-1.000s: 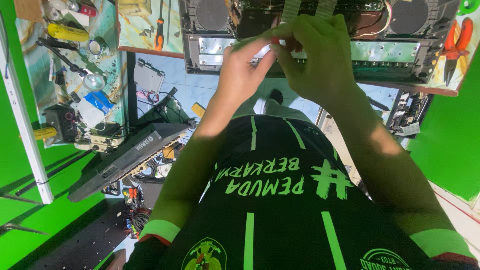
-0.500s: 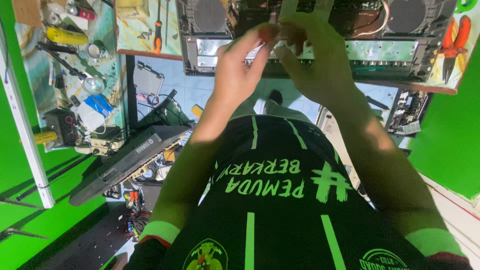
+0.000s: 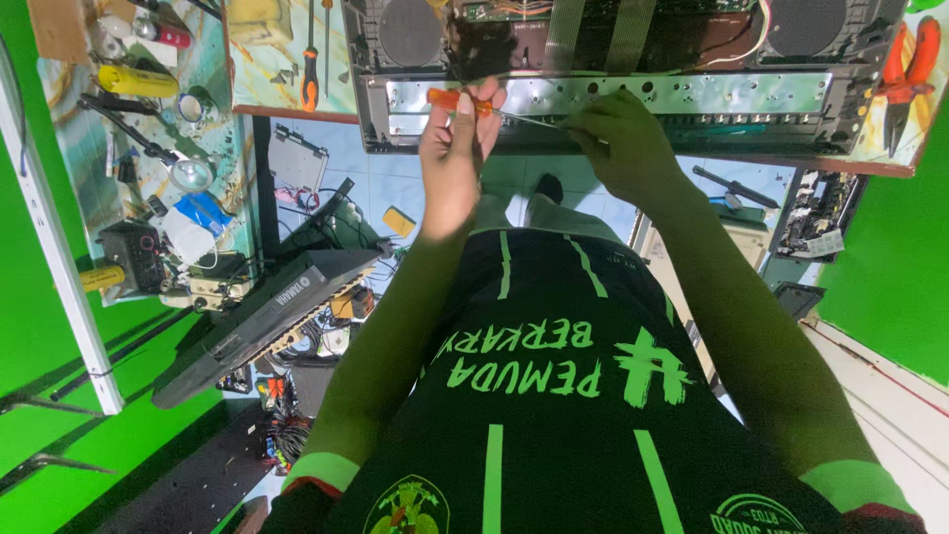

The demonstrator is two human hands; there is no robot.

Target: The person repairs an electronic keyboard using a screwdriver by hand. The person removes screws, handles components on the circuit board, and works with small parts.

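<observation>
My left hand [image 3: 453,163] is raised in front of an opened electronic chassis [image 3: 633,94] with a perforated metal strip and round speakers. It grips the orange handle of a small screwdriver [image 3: 457,99], held almost level. The thin shaft runs right toward my right hand [image 3: 621,146], whose fingertips pinch its tip just below the metal strip. Both forearms reach up from my black shirt with green stripes [image 3: 554,396].
A second orange-handled screwdriver [image 3: 309,84] lies on the bench left of the chassis, and red pliers [image 3: 905,74] at the right. A cluttered side table holds a yellow cylinder [image 3: 138,81] and a lamp [image 3: 188,173]. A dark keyboard [image 3: 267,316] leans on the floor.
Both hands were pressed together at the chassis edge. They have come apart and dropped slightly; the orange screwdriver now shows in my left hand, its tip at my right fingers.
</observation>
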